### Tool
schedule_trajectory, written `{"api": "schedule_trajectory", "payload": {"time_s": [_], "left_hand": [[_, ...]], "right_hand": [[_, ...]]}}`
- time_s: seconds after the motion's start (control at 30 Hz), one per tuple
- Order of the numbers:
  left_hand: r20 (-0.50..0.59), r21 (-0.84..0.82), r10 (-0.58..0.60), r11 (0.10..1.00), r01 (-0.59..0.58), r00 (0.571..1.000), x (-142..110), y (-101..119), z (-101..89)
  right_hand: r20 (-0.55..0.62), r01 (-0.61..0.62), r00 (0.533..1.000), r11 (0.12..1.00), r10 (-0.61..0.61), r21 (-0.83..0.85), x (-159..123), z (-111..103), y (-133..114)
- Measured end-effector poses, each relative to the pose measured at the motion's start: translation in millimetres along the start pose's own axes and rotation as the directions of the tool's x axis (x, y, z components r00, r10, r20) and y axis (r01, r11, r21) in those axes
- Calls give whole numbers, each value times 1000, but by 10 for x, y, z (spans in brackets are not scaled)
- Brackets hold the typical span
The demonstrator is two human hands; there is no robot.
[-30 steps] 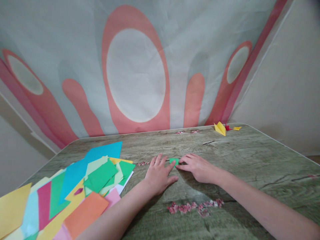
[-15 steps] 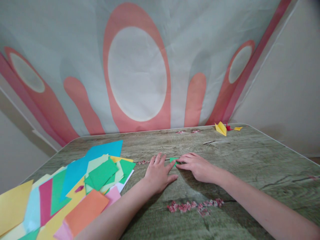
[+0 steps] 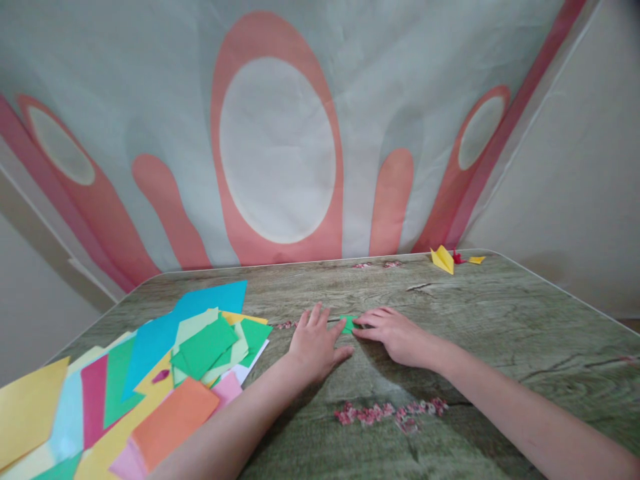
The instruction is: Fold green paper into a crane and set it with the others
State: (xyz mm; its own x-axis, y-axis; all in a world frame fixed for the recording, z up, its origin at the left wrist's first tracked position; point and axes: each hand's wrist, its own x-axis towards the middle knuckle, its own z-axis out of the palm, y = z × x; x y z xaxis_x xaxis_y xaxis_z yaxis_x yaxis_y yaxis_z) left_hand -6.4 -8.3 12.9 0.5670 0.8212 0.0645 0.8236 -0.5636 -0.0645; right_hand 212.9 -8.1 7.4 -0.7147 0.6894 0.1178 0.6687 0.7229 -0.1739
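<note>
A small piece of green paper (image 3: 349, 325) lies flat on the wood-patterned table (image 3: 480, 313) between my two hands. My left hand (image 3: 316, 343) rests with its fingers spread, the index fingertip at the paper's left edge and the thumb stretched out below it. From the other side, my right hand (image 3: 387, 333) reaches in palm down, its fingertips lying on the paper's right edge. The fingers of this hand are extended and rest on the paper without wrapping round it. Part of the paper's right side is hidden under those fingertips.
Many coloured paper sheets, including an orange one (image 3: 175, 420) and a blue one (image 3: 213, 297), spread over the left side. A small dark pink folded piece (image 3: 161, 376) lies on them. At the far right edge are a yellow paper plane (image 3: 443, 260) and small red and yellow pieces.
My left index finger has drawn back slightly to the left, so more of the green paper shows. My right hand has stayed nearly where it was. The view has shifted a little.
</note>
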Motion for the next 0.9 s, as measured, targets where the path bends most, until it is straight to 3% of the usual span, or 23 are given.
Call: {"api": "schedule_trajectory", "payload": {"time_s": [0.53,0.7,0.9], "left_hand": [[-138,-35,-29,999,25,990,49,-108,157],[-128,-43,42,998,-48,991,12,-32,133],[-91,-50,32,998,-36,995,23,-2,103]], "right_hand": [[-27,2,1000,1000,-3,-24,28,99,5],[-21,-14,1000,1000,14,-7,34,85,-5],[-12,-21,1000,1000,21,4,47,86,-17]]}}
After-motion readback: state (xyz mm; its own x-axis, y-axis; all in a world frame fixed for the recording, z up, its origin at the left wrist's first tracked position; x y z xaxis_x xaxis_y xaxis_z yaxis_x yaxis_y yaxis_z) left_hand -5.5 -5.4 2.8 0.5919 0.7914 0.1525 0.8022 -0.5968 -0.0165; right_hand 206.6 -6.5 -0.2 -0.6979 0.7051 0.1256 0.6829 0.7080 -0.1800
